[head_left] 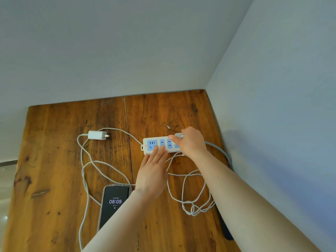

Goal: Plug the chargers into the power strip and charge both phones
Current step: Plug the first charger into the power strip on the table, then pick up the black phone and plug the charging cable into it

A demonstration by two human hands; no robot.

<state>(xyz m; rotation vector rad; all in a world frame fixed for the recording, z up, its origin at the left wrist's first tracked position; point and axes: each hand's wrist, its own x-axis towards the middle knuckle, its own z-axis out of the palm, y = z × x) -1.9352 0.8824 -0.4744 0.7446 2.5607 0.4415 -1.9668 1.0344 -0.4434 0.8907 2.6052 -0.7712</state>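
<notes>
A white power strip point(157, 144) with blue sockets lies on the wooden table point(54, 160). My left hand point(153, 171) rests flat, fingertips pressing the strip's near edge. My right hand point(191, 141) grips a white charger point(179, 135) at the strip's right end, over a socket. A second white charger point(97, 134) lies unplugged to the left, prongs pointing right. One phone point(113, 202) lies face up showing 08:09, partly under my left forearm. A dark phone point(225, 228) shows at the right, mostly hidden by my right forearm.
White cables point(190, 202) loop over the table between the phones and the strip. Grey walls close the back and right side. The table's left edge drops to a pale floor.
</notes>
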